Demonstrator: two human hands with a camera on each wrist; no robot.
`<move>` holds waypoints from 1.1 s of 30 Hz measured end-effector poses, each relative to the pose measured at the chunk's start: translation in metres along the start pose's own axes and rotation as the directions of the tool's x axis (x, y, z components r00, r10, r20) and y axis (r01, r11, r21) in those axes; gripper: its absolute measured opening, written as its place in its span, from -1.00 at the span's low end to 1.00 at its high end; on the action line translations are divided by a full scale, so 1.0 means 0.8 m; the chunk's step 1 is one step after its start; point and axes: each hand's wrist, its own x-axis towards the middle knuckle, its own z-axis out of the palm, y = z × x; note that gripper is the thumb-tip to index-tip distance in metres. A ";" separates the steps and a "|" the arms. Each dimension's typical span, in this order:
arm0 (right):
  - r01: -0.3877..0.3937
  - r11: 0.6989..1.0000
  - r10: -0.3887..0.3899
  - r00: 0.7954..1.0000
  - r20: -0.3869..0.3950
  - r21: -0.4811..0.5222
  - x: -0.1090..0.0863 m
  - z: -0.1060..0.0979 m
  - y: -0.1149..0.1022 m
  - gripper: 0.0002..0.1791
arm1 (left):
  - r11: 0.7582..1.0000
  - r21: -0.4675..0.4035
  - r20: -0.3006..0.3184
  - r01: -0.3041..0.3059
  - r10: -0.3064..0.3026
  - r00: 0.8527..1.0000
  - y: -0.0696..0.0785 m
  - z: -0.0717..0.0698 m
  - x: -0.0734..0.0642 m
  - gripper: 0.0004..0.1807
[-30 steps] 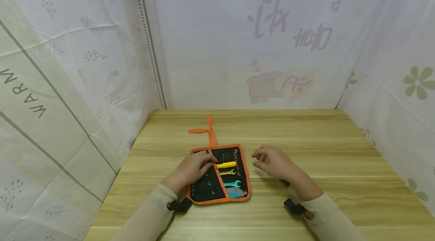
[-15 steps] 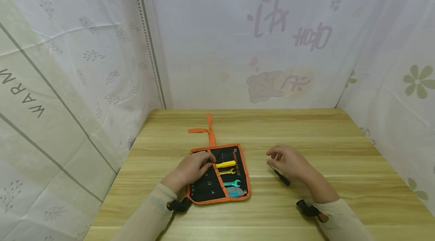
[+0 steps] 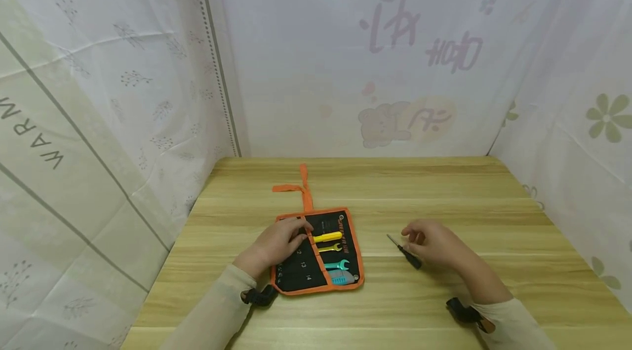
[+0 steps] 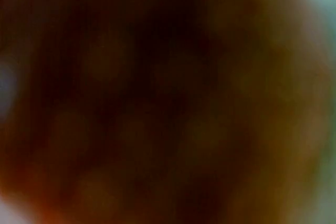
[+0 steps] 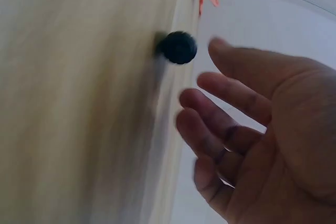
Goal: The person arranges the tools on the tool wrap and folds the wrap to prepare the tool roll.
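Observation:
A black-handled screwdriver (image 3: 408, 256) lies on the table, its thin metal shaft pointing up and left. Beside it, my right hand (image 3: 434, 241) has loosely bent fingers with nothing in them; in the right wrist view the round end of the screwdriver handle (image 5: 179, 48) is apart from the fingertips. My left hand (image 3: 277, 241) is on a black tool pouch (image 3: 306, 278) with orange trim, its thumb and forefinger pinching the pocket edge. Sticking out of the pockets are a yellow handle (image 3: 328, 237), a yellow wrench (image 3: 331, 248), a teal wrench (image 3: 338, 265) and a grey-and-blue tool (image 3: 342, 277).
Orange tie straps (image 3: 306, 196) stretch from the pouch toward the back of the wooden table (image 3: 444, 191). Patterned fabric (image 3: 316, 65) hangs behind the table and on both sides. The left wrist view is dark and blurred.
My right hand has moved to the right, away from the pouch, and the screwdriver beneath it has come into full view. The left hand has stayed in place on the pouch.

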 end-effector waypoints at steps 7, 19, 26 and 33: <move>-0.034 0.999 0.033 0.998 0.051 0.018 -0.015 0.002 0.006 -0.68 | 1.000 -0.004 0.011 0.024 -0.024 1.000 -0.003 -0.002 0.003 -0.76; -0.010 1.000 0.009 0.996 0.089 0.012 -0.027 0.003 0.003 -0.66 | 0.998 -0.047 -0.008 0.029 -0.029 1.000 -0.001 -0.006 0.004 -0.88; -0.015 1.000 0.013 0.996 0.089 0.017 -0.030 0.000 0.003 -0.74 | 1.000 -0.004 -0.036 0.007 -0.007 0.999 -0.001 -0.004 0.005 -0.92; -0.024 0.999 0.022 0.996 0.091 0.027 -0.029 0.000 0.007 -0.79 | 1.000 0.026 -0.056 -0.015 0.017 0.998 -0.002 -0.001 0.006 -0.91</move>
